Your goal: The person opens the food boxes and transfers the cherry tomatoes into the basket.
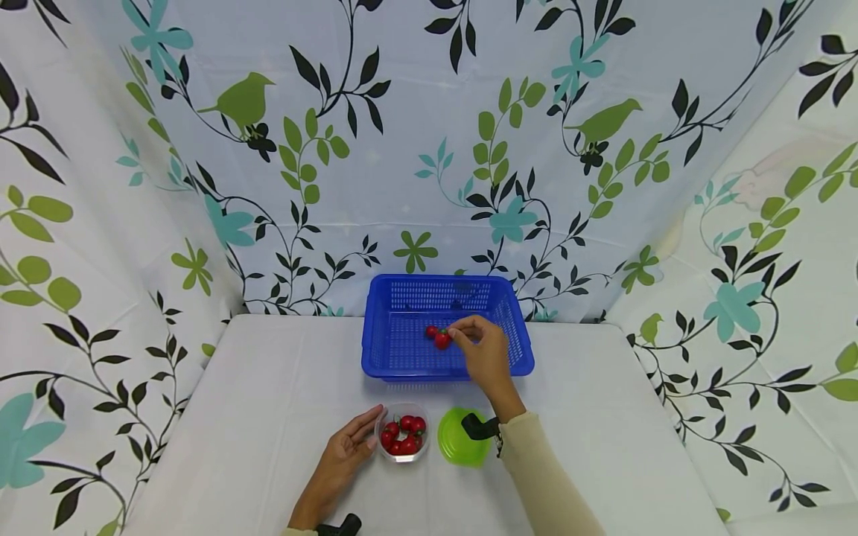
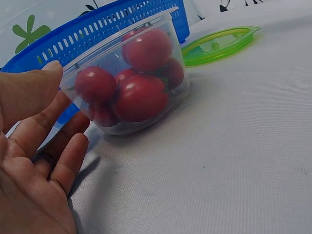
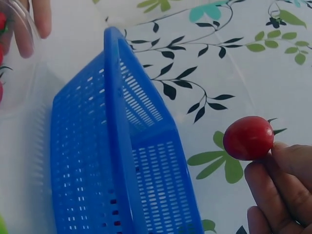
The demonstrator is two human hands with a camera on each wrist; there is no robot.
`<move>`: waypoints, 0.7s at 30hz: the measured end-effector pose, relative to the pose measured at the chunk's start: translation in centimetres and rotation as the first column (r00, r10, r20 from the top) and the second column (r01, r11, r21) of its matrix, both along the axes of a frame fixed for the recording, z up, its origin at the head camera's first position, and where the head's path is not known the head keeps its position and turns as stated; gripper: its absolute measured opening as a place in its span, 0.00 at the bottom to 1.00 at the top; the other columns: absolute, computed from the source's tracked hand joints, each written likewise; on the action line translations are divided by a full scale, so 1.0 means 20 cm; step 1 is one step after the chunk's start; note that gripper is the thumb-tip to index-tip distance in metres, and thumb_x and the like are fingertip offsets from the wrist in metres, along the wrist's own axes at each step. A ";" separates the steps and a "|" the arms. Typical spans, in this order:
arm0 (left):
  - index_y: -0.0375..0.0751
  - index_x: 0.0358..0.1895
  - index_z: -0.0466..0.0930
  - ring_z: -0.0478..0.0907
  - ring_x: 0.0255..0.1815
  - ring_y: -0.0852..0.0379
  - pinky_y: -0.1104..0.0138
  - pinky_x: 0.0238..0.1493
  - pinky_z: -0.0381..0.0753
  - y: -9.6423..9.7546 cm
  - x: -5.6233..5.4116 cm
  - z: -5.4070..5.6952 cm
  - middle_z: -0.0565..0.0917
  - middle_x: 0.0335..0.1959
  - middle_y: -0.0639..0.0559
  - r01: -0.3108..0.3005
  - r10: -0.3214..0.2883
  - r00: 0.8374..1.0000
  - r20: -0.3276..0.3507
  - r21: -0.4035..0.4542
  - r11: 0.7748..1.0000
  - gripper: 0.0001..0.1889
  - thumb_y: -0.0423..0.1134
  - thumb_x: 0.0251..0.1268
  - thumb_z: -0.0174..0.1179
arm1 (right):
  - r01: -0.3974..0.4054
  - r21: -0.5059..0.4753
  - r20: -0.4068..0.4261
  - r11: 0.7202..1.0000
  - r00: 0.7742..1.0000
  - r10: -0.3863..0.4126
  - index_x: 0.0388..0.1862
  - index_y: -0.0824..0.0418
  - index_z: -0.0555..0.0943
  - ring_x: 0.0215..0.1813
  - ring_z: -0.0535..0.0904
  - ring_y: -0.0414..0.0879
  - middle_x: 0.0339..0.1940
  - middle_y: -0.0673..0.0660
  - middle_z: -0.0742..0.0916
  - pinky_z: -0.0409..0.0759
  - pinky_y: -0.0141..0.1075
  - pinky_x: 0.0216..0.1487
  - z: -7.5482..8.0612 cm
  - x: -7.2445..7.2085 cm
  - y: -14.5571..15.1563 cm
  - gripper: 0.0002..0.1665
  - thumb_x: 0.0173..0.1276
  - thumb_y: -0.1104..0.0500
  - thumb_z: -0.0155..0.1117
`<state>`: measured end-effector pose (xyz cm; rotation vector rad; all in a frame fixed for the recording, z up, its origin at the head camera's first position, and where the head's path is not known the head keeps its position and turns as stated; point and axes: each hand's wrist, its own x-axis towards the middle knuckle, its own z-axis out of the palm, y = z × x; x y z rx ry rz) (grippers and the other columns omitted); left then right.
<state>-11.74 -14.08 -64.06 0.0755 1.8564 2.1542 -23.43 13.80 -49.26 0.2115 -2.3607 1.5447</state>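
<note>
My right hand (image 1: 488, 353) pinches a red cherry tomato (image 3: 248, 138) by its stem end between thumb and fingers, over the blue plastic basket (image 1: 395, 372). A second tomato (image 1: 431, 331) shows inside the basket, just left of the held one. On the table in front stands a clear plastic container (image 2: 178, 46) with several red tomatoes (image 1: 409, 445) in it. My left hand (image 1: 345, 450) lies at the container's left side, fingers relaxed, with the thumb tip and fingertips right at its wall.
A bright green lid (image 1: 462, 443) lies flat on the white table (image 1: 295, 387), right of the container and under my right wrist. A patterned curtain (image 1: 429, 149) with leaves and birds rises close behind the basket and along both sides.
</note>
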 end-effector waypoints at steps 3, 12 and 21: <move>0.46 0.82 0.65 0.68 0.76 0.76 0.83 0.69 0.69 0.00 0.00 0.00 0.68 0.83 0.47 -0.004 0.004 1.000 -0.005 0.000 1.000 0.31 0.38 0.80 0.61 | -0.001 -0.007 0.005 1.000 1.000 0.001 0.42 0.58 0.89 0.44 0.90 0.45 0.41 0.52 0.93 0.84 0.35 0.46 0.01 -0.03 0.01 0.05 0.74 0.57 0.73; 0.44 0.82 0.64 0.70 0.75 0.76 0.83 0.70 0.69 0.01 0.00 0.01 0.69 0.83 0.46 -0.001 0.001 1.000 -0.028 0.006 1.000 0.30 0.36 0.81 0.59 | -0.002 -0.011 0.050 1.000 0.999 0.003 0.41 0.60 0.89 0.43 0.90 0.46 0.39 0.54 0.94 0.84 0.32 0.43 0.02 -0.12 0.05 0.07 0.73 0.57 0.74; 0.44 0.82 0.64 0.68 0.77 0.72 0.83 0.70 0.68 0.00 0.01 0.02 0.68 0.83 0.44 0.007 -0.007 0.999 -0.044 0.003 1.000 0.30 0.37 0.82 0.59 | -0.006 0.058 0.060 0.998 0.998 0.003 0.40 0.58 0.89 0.43 0.90 0.48 0.39 0.56 0.94 0.84 0.38 0.45 0.03 -0.22 0.09 0.03 0.73 0.59 0.73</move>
